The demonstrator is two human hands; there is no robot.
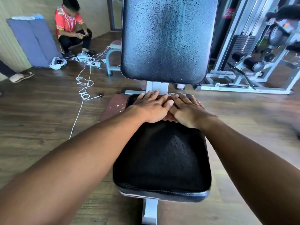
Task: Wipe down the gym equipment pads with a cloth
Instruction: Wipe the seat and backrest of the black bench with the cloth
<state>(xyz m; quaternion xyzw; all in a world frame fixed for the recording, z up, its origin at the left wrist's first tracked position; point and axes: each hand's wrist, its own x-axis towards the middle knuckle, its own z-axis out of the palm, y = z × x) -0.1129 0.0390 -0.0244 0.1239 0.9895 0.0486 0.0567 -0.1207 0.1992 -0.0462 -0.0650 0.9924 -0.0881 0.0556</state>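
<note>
**Both palms flat at the back edge of the seat pad**

The left hand (151, 108) and right hand (186, 111) lie side by side, thumbs touching, fingers straight and spread wide, pressing down at the far end of the seat pad (162, 159). Only a thin pale sliver shows under the palms where they meet; that may be the cloth, but it is too hidden to say for sure. The fingertips reach the rear rim of the pad, just short of the white frame post (157, 87).

The seat pad looks dark and mostly smooth, with a patch of droplets near its middle. Past the hands, the upright back pad (167, 39) is beaded with droplets all over and appears not yet wiped.

To do this stroke well, I would keep even pressure through both palms and draw straight toward the near edge, overlapping passes so the side margins are covered. The wet vinyl will likely be slick, so the hands could skid off the cloth.

A crouching person (71, 28) and white cables (84, 82) lie on the floor to the left.
</note>
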